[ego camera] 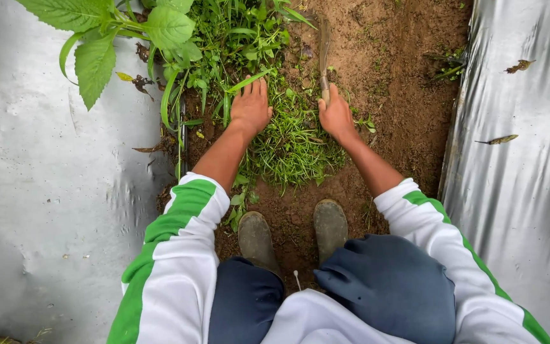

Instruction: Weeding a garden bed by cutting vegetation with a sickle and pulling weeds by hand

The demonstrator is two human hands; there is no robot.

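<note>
- Left hand [250,107] lies flat on the grass clump [291,143], fingers together, grasping nothing I can see
- Right hand [336,114] is closed around a tool handle [324,54]; its blade end is blurred
- Bare soil [396,95] runs narrow between silver plastic sheets [517,159]

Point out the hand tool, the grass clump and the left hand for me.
hand tool [324,48], head view, on its muddy blade.
grass clump [294,143], head view, on its middle.
left hand [250,108], head view, on its back.
</note>
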